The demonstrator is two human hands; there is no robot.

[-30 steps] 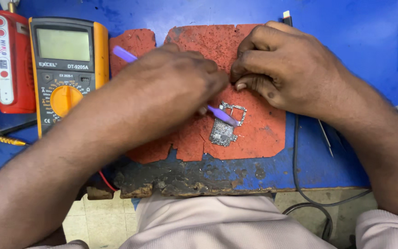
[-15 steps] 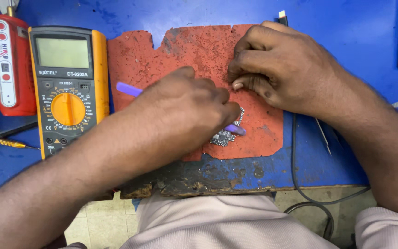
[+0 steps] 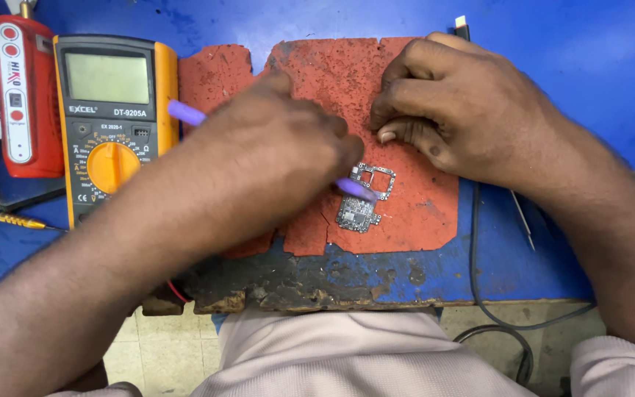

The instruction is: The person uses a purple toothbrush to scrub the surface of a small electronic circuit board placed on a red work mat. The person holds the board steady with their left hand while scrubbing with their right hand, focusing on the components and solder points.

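A small grey phone circuit board [image 3: 362, 200] lies on a worn red mat [image 3: 413, 213] on the blue bench. My left hand [image 3: 273, 158] grips a thin purple tool [image 3: 185, 114] whose tip rests on the board's upper part. My right hand [image 3: 453, 110] rests on the mat just above and right of the board, its fingers curled under with nothing visible in them.
A yellow and grey multimeter [image 3: 112, 110] lies left of the mat, with a red device [image 3: 20, 95] beside it. A black cable [image 3: 475, 250] runs off the bench's burnt front edge [image 3: 295, 283]. A thin metal tool [image 3: 522, 217] lies at right.
My left hand slid right over the board, then back left a little, so the board shows again. My right hand stayed put.
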